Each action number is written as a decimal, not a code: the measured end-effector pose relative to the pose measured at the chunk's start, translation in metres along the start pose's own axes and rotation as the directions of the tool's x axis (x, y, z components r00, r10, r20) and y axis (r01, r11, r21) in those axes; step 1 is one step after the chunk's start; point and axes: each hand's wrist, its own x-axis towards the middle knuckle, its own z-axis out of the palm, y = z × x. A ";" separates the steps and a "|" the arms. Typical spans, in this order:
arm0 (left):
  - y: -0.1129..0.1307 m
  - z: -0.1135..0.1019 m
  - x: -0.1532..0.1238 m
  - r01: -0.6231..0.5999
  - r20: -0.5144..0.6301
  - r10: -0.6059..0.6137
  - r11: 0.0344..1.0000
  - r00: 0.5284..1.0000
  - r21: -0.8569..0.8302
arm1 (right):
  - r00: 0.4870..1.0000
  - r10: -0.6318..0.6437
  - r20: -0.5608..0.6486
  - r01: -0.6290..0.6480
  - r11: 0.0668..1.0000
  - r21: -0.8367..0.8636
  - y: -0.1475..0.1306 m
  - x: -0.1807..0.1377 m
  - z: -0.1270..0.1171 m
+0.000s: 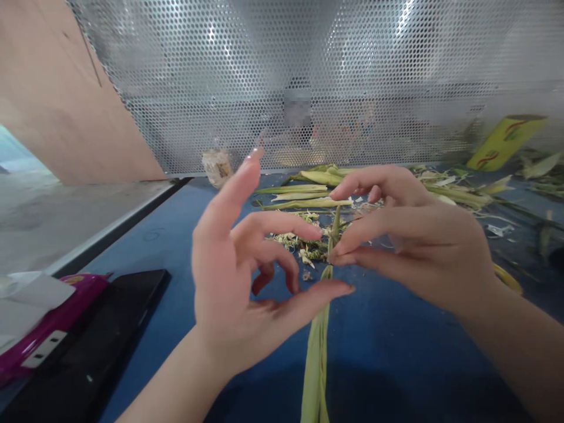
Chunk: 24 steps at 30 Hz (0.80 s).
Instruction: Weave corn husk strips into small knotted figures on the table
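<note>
A long, pale green leaf strip point(315, 364) hangs upright in front of me, its narrow tip pointing up. My right hand point(423, 247) pinches it near the top between thumb and fingertips. On the other side, my left hand point(238, 276) is open, fingers curved and spread apart. Its thumb crosses in front of the strip, but whether it touches I cannot tell. Behind the fingers lies a pile of small curled leaf pieces point(315, 252), partly hidden by both hands. Several cut leaf strips point(299, 197) lie flat beyond that pile.
A blue tabletop point(167, 241) backs onto a perforated metal panel point(247, 76). At left are a black phone-like slab point(132, 311) and a magenta device with sockets point(66, 317). A yellow box point(506, 141) stands tilted at right among leaf scraps; a wrapped jar-like object point(217, 167) is at the back.
</note>
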 end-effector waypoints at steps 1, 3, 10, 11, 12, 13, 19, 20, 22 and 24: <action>0.009 0.005 0.007 -0.008 0.031 0.007 1.000 1.000 0.024 | 1.000 0.007 0.001 -0.007 1.000 -0.003 0.000 0.000 0.000; 0.020 0.012 0.018 0.042 0.105 -0.048 0.997 0.993 0.060 | 1.000 0.026 -0.006 -0.026 1.000 -0.003 0.000 -0.001 0.001; 0.021 0.012 0.024 0.315 0.146 -0.308 0.948 0.940 -0.033 | 0.999 0.028 -0.028 -0.028 1.000 0.002 0.002 0.000 0.001; 0.022 0.013 0.025 0.326 0.149 -0.314 0.943 0.938 -0.066 | 0.999 0.034 -0.034 -0.034 0.999 0.002 0.003 0.000 0.001; 0.022 0.013 0.025 0.333 0.150 -0.318 0.938 0.936 -0.093 | 0.998 0.043 -0.040 -0.043 0.999 0.001 0.003 0.000 0.002; 0.023 0.014 0.026 0.339 0.155 -0.321 0.934 0.934 -0.108 | 0.998 0.053 -0.040 -0.053 0.999 0.000 0.003 0.000 0.002; 0.021 0.015 0.026 0.292 0.074 -0.292 0.956 0.953 0.012 | 0.997 0.072 0.032 -0.073 0.997 0.006 0.005 -0.001 0.004; 0.021 0.015 0.026 0.277 0.055 -0.280 0.959 0.958 0.050 | 0.996 0.072 0.050 -0.072 0.997 0.005 0.005 -0.001 0.004; 0.020 0.016 0.025 0.260 0.035 -0.265 0.959 0.963 0.110 | 0.994 0.078 0.070 -0.079 0.997 0.007 0.005 0.000 0.004; 0.020 0.016 0.024 0.244 0.021 -0.250 0.958 0.968 0.148 | 0.994 0.087 0.071 -0.088 0.996 0.012 0.005 0.000 0.004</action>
